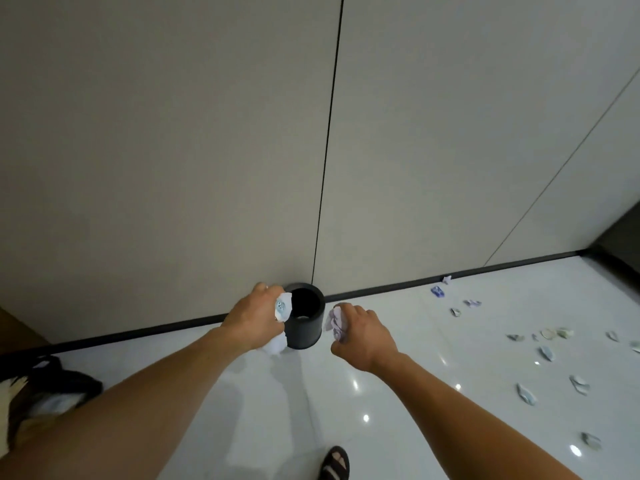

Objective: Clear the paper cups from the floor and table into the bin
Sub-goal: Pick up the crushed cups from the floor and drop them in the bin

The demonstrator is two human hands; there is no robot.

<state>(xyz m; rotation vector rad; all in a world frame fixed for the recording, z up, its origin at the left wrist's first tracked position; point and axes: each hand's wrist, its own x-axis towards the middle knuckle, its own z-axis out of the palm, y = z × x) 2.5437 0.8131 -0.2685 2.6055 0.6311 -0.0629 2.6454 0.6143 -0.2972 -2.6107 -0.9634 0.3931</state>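
The round black plastic bin [308, 336] is dark inside, unreadable. Left hand [256, 317] grips crumpled white paper cups [282, 308] at its rim; right hand [363, 332] clutches another crumpled cup [335, 323] beside it.

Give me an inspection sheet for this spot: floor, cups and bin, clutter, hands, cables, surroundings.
Surface: glossy white tiled floor, showing light reflections.
Job's things: black bin upright against the wall, mouth open; crushed cups scattered on the floor at right.
Clutter: dark object at lower left, unclear what.
Hands: left hand grips a crumpled cup by the bin's rim; right hand grips another crumpled cup beside the bin.
Cables: nothing seen.
Surroundings: beige wall panels, black skirting, sandalled foot.
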